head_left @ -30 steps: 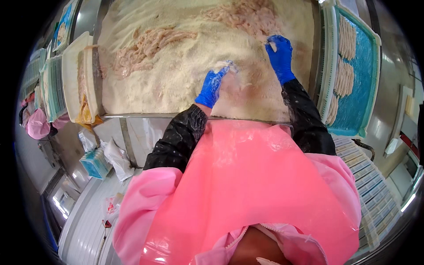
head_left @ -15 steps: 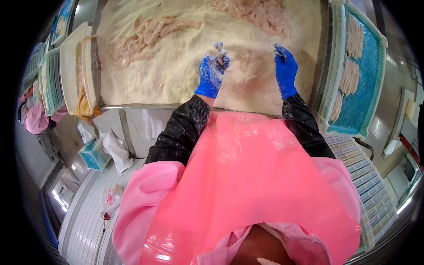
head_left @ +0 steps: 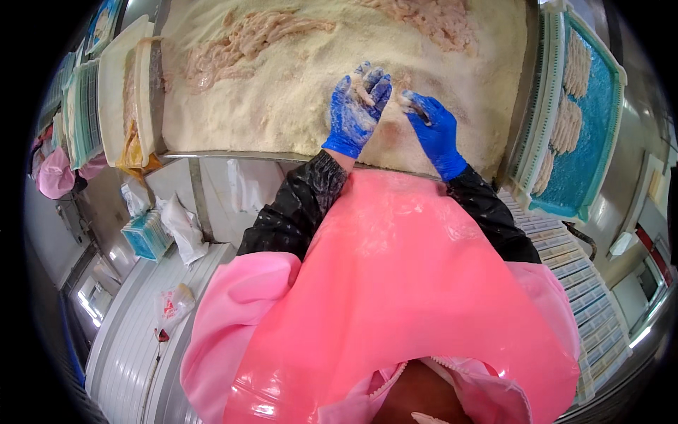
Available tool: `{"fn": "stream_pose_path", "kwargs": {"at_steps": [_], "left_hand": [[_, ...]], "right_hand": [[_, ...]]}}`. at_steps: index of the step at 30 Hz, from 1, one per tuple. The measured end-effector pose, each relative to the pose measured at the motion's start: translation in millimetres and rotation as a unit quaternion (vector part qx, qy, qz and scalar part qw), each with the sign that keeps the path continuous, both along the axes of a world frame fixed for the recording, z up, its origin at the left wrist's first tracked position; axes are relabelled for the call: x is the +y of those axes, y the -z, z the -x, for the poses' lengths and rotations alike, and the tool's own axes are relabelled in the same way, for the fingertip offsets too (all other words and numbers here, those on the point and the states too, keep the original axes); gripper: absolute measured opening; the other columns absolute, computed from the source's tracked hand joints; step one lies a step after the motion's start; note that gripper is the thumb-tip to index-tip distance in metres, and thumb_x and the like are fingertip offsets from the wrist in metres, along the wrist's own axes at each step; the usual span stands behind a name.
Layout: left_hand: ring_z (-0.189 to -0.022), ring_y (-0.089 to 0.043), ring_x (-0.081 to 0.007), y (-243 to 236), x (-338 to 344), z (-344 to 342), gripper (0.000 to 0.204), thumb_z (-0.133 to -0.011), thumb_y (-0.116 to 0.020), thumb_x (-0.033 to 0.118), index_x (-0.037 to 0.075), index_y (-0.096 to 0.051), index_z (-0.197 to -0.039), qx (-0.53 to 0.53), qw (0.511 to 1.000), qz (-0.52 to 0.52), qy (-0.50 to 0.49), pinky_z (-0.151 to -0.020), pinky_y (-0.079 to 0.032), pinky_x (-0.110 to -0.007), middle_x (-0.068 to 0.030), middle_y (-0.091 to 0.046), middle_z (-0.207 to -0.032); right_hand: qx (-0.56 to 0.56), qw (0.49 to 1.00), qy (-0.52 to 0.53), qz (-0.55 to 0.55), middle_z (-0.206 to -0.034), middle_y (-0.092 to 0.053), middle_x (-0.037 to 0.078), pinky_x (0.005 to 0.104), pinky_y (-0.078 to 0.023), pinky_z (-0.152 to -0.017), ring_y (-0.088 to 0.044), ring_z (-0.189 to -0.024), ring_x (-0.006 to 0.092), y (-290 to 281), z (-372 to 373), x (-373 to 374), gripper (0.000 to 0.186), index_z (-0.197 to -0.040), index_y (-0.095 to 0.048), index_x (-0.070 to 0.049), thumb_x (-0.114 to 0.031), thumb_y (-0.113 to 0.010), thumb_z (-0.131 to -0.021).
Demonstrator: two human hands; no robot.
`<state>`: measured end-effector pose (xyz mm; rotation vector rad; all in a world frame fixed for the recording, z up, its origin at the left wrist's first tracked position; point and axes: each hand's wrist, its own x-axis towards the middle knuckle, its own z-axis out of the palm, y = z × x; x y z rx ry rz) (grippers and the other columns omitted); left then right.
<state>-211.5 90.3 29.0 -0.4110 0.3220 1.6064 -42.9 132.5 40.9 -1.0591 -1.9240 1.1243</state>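
My left hand (head_left: 355,116), in a blue glove dusted with crumbs, is cupped palm up over the tray of pale breading (head_left: 282,120). In its palm lies a small crumb-coated strip of raw meat (head_left: 364,95), the fingers curled round it. Close by on the right, my right hand (head_left: 434,134), also blue-gloved, points toward the left one with thumb and fingers drawn together. Its fingertips are coated in pale crumbs, and whether they pinch anything I cannot make out. Raw pink meat strips (head_left: 247,42) lie heaped on the breading beyond my left hand.
A second heap of raw meat (head_left: 431,21) sits at the far side. On the right stands a blue-lined tray (head_left: 590,134) with rows of coated strips (head_left: 567,124). White and green crates (head_left: 85,116) line the left. The metal tray edge (head_left: 233,153) runs before my apron.
My right hand has swung left, close to the left hand. My left hand has shifted slightly right and turned its palm more open, showing the coated strip. The whole view has shifted slightly.
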Motion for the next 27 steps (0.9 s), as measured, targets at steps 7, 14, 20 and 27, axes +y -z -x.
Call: {"fn": "stream_pose_path", "kwargs": {"at_steps": [7,14,20,27], "left_hand": [[-0.125,-0.038,-0.0219,3.0,-2.2,-19.6,0.047,-0.094,-0.039,0.021,0.004,-0.030,-0.137,0.158,0.986,-0.033,0.040,-0.101,-0.035,-0.032,-0.0104,-0.038,-0.137],[-0.104,-0.053,-0.0150,-15.8,-5.1,-24.2,0.040,-0.095,-0.038,0.019,0.007,-0.035,-0.133,0.053,0.998,0.011,0.023,-0.087,-0.044,-0.026,-0.0074,-0.052,-0.119],[-0.049,-0.032,-0.0047,3.6,-10.3,-3.3,0.030,-0.095,-0.043,0.029,0.010,-0.047,-0.118,0.098,0.994,0.033,0.047,-0.043,-0.027,-0.017,0.0056,-0.041,-0.067],[-0.090,-0.054,-0.0154,4.0,-11.4,3.5,0.042,-0.094,-0.045,0.030,0.006,-0.039,-0.128,-0.012,1.000,0.019,0.000,-0.076,-0.047,-0.026,-0.0084,-0.054,-0.106]], "right_hand": [[-0.009,0.999,-0.022,-0.047,-0.093,-0.064,0.011,0.0257,-0.048,-0.061,-0.062,-0.070,0.0165,0.0,30.8,-11.4,0.026,-0.105,-0.062,-0.005,-0.011,-0.066,-0.080],[0.098,0.994,0.036,0.025,-0.087,-0.060,0.009,0.0250,-0.046,-0.069,-0.057,-0.074,0.0143,-7.8,27.0,-8.5,0.023,-0.105,-0.059,-0.005,-0.010,-0.060,-0.083],[-0.141,0.976,-0.027,-0.164,-0.107,-0.058,0.008,0.0348,-0.040,-0.089,-0.053,-0.102,0.0248,27.9,-13.3,43.2,0.039,-0.112,-0.059,-0.014,0.001,-0.052,-0.077],[-0.307,0.882,-0.264,-0.240,-0.113,-0.058,0.005,0.0367,-0.036,-0.092,-0.051,-0.108,0.0220,39.4,-7.6,70.7,0.032,-0.108,-0.062,-0.017,-0.014,-0.059,-0.077]]}}
